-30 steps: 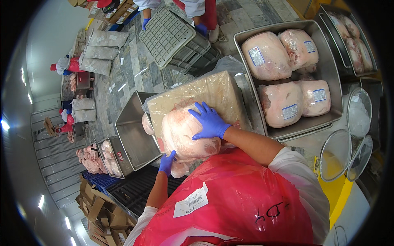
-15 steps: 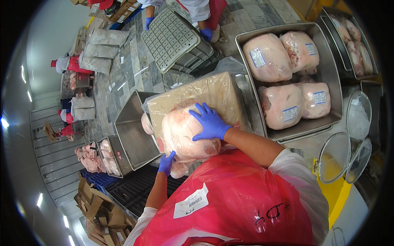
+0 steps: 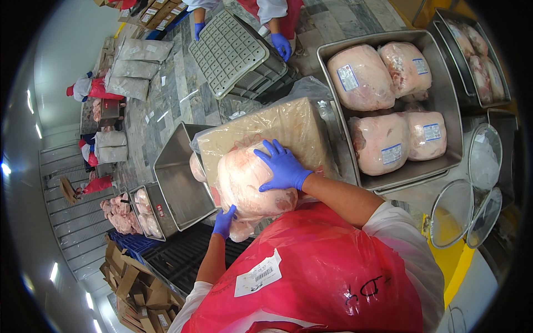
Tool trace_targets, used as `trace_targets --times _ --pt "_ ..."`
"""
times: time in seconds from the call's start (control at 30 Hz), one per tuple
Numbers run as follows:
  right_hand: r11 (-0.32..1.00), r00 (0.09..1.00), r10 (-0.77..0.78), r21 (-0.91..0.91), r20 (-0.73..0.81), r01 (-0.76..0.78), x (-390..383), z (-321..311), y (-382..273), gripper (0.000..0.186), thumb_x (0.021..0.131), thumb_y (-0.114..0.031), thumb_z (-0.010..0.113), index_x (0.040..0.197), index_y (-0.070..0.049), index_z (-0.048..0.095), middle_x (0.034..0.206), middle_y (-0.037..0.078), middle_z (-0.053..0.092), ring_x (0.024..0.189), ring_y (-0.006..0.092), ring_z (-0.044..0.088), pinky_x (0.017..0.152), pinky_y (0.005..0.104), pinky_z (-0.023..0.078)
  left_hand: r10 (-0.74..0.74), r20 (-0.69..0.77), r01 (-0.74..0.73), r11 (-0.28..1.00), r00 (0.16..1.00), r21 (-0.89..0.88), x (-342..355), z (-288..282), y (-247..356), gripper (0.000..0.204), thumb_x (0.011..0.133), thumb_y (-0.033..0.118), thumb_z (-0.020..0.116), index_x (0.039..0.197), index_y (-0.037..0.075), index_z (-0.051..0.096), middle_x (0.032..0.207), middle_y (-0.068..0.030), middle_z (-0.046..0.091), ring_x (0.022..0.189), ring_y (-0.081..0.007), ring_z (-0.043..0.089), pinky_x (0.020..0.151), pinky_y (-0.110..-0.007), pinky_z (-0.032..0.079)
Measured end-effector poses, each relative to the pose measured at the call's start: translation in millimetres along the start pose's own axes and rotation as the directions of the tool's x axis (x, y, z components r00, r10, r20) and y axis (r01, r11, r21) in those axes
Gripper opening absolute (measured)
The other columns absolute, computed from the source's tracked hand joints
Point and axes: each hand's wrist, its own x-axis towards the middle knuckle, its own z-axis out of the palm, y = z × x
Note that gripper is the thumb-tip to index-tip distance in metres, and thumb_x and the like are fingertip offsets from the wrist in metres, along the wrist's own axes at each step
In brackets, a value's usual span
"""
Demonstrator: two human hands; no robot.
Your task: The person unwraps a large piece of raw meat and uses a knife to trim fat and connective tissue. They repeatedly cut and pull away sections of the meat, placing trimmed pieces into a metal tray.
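A large pale pink piece of meat in clear plastic (image 3: 247,180) lies in front of me, partly on a box wrapped in clear film (image 3: 300,125). My right hand (image 3: 282,166), in a blue glove, rests on its upper right side with the fingers spread. At its lower left edge, my left hand (image 3: 224,222) is closed on the wrapped meat, thumb up; the fingers underneath are hidden. Left of the box stands a metal bin (image 3: 180,177), with another pink piece (image 3: 197,167) partly showing inside.
To the right, a metal tub (image 3: 456,127) holds several bagged, labelled meat pieces. Wire-rimmed round baskets (image 3: 452,213) hang beside a yellow frame. Beyond the box, a co-worker's gloved hand (image 3: 199,30) touches a grey crate (image 3: 230,55). Flattened cardboard (image 3: 133,283) lies lower left.
My hands and the wrapped meat stay almost in place. The co-worker's hand at the crate's right now hangs with its fingers extended. A distant person has shifted, with a piece of cardboard nearby.
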Motion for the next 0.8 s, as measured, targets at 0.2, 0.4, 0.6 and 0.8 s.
trace_targets --times 0.2,0.4,0.6,0.8 --pt "1.000 1.000 0.009 0.001 0.000 -0.009 0.5 0.3 -0.7 0.116 0.062 -0.068 0.082 0.156 -0.018 0.035 0.162 0.024 0.024 0.147 0.0506 0.024 0.117 0.0561 0.030 0.004 -0.001 -0.004 1.000 1.000 0.004 0.5 -1.4 -1.0 0.043 0.089 0.046 0.075 0.100 0.004 0.066 0.079 -0.0050 0.060 0.070 -0.0151 0.054 0.066 -0.032 0.046" --pt "1.000 1.000 0.002 0.006 -0.001 -0.002 0.9 0.8 -0.1 0.117 0.062 -0.069 0.082 0.156 -0.018 0.035 0.162 0.024 0.024 0.147 0.0509 0.024 0.117 0.0563 0.029 0.018 0.000 -0.018 1.000 1.000 -0.012 -0.6 -1.2 -0.7 0.046 0.088 0.046 0.075 0.102 0.003 0.065 0.079 -0.0049 0.061 0.070 -0.0150 0.054 0.067 -0.032 0.046" --pt "1.000 1.000 0.006 0.006 -0.003 -0.006 -0.7 -1.5 -1.3 0.117 0.063 -0.069 0.081 0.157 -0.017 0.034 0.161 0.025 0.024 0.147 0.0510 0.024 0.117 0.0563 0.029 0.019 -0.017 -0.019 1.000 1.000 0.015 -4.5 1.8 5.5 0.046 0.088 0.047 0.075 0.101 0.003 0.066 0.078 -0.0049 0.062 0.071 -0.0148 0.054 0.067 -0.032 0.046" --pt "1.000 1.000 0.006 -0.006 0.001 -0.006 -0.7 -2.9 -3.0 0.117 0.063 -0.070 0.080 0.156 -0.017 0.034 0.162 0.025 0.024 0.146 0.0508 0.025 0.116 0.0559 0.030 -0.005 -0.014 0.005 1.000 1.000 0.023 -3.1 -0.9 1.5 0.044 0.088 0.046 0.075 0.100 0.005 0.066 0.078 -0.0046 0.062 0.070 -0.0144 0.054 0.066 -0.031 0.045"
